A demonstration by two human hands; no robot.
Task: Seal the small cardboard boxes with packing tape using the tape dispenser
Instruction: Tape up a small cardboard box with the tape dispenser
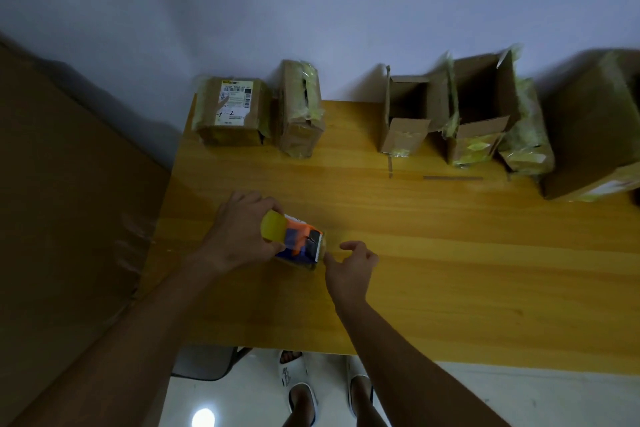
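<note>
**A:** My left hand grips the tape dispenser near the table's front-left. Right hand loose, holding nothing, fingertip by the blade.

**B:** Peel the tape end free before reaching for the open boxes at the back.

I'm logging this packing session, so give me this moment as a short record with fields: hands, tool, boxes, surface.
left hand: left hand grips the tape dispenser
right hand: right hand beside the dispenser's blade end, fingers curled; whether it pinches tape is unclear
taped boxes: labelled box and narrow box, far left
open boxes: two, small open box and larger open box, far right
surface: wooden table
</note>
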